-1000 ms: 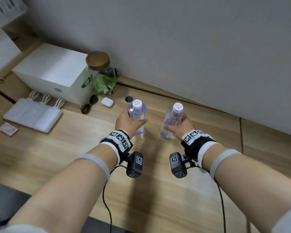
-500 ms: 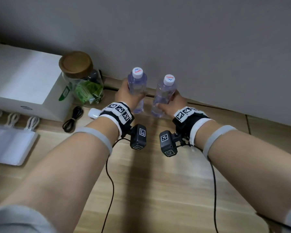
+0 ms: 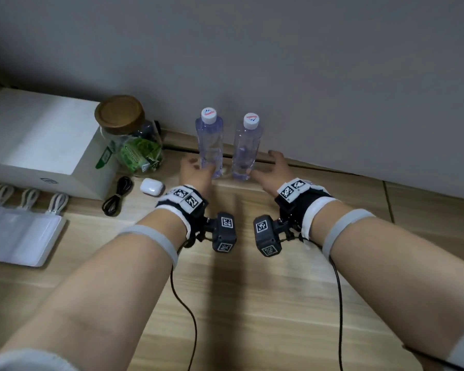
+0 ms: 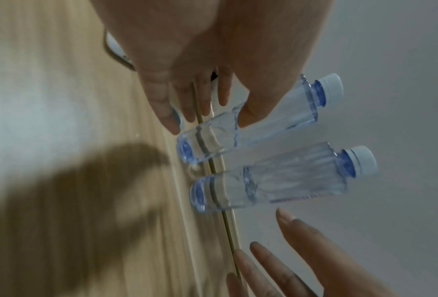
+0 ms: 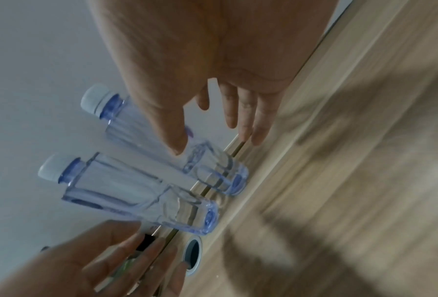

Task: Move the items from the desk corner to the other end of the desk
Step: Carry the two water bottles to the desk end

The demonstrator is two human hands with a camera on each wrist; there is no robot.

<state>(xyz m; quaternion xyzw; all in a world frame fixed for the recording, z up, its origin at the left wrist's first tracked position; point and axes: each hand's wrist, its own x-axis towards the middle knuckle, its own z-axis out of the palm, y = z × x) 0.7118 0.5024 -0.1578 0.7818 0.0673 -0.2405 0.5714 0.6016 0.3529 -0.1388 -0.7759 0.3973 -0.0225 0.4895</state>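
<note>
Two clear water bottles with white caps stand upright side by side on the wooden desk [image 3: 239, 290], close to the grey wall. The left bottle [image 3: 209, 141] [image 4: 263, 124] [image 5: 136, 193] has my left hand [image 3: 196, 171] [image 4: 207, 112] just in front of its base, fingers spread, holding nothing. The right bottle [image 3: 247, 148] [image 4: 289, 176] [image 5: 213, 166] has my right hand [image 3: 268, 170] [image 5: 218, 140] beside its base, also spread and empty. In the wrist views each thumb lies in front of its bottle; I cannot tell whether it touches.
Left of the bottles are a glass jar with a wooden lid [image 3: 129, 137], a white box [image 3: 38, 140], a white earbud case [image 3: 152, 186], a coiled black cable [image 3: 118, 195] and a white router [image 3: 19, 234]. A round cable hole [image 5: 194, 253] sits beside the left bottle.
Both hands carried the bottles toward the wall, set them down upright and let go; the fingers have spread and drawn back a little.
</note>
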